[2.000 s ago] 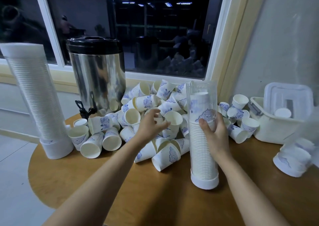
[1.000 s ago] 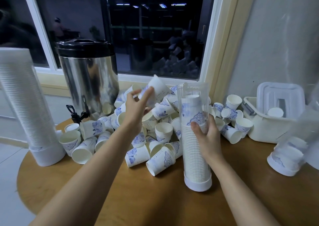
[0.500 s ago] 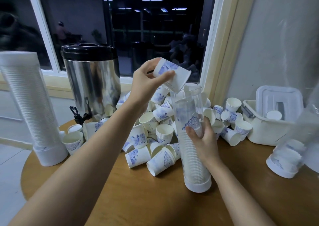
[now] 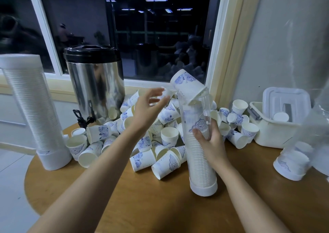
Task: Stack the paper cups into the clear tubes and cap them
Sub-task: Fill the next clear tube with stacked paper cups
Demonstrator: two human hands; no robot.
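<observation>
while tilted, cup point(image 4: 187, 87) atop cup-filled tube point(image 4: 200, 163)

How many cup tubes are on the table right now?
3. The full tube stands at the left edge; the middle tube is gripped by the right hand; the part-filled tube, blurry, sits far right. Others may be hidden.

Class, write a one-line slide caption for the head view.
Tilted paper cup at the mouth of the clear tube; right hand grips it, left hand open.
</observation>
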